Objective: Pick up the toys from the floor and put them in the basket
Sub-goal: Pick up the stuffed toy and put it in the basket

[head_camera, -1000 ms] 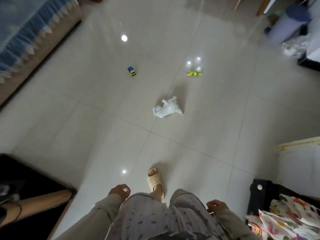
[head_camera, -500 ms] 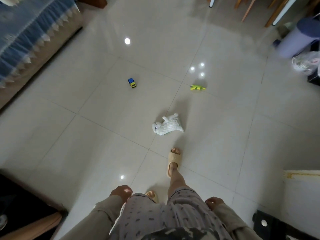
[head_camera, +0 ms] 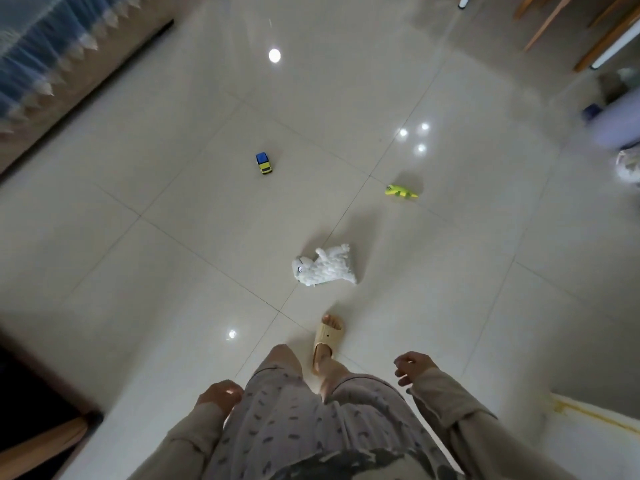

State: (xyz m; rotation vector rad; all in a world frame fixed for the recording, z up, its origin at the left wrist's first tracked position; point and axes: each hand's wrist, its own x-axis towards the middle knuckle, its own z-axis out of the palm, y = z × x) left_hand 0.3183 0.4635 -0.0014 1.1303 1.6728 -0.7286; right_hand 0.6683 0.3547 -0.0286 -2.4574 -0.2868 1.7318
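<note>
1. Since one second ago the person has walked forward: the white plush toy (head_camera: 323, 266) now lies just ahead of the slippered foot (head_camera: 327, 339), where it was well ahead; the patterned bag at lower right has left the view.
2. Far left: bed with blue fringed cover (head_camera: 45, 53) along the floor's edge; dark furniture at lower left. Neither matters to the task.
3. Left hand (head_camera: 220, 398) hangs beside the thigh, fingers loosely curled, holding nothing.
4. Blue-and-yellow toy truck (head_camera: 264, 163) sits on the floor (head_camera: 138, 271), well ahead and left of centre.
5. Plush toy lies on its side near a tile joint, nearest of the three toys.
6. Green-and-yellow toy crocodile (head_camera: 401, 192) lies farther off, right of the plush, well apart from the truck.
7. Right hand (head_camera: 412, 368) is raised a little forward, fingers partly curled, grip apart and empty.
8. Basket: not in view; I cannot tell where it stands.
9. Judgement: approach step, nearly complete. All three toys are on the floor, so nothing is collected yet. Plush is the likely first pick: soft, easy to pinch anywhere. Next move calls for a bend or crouch.
</note>
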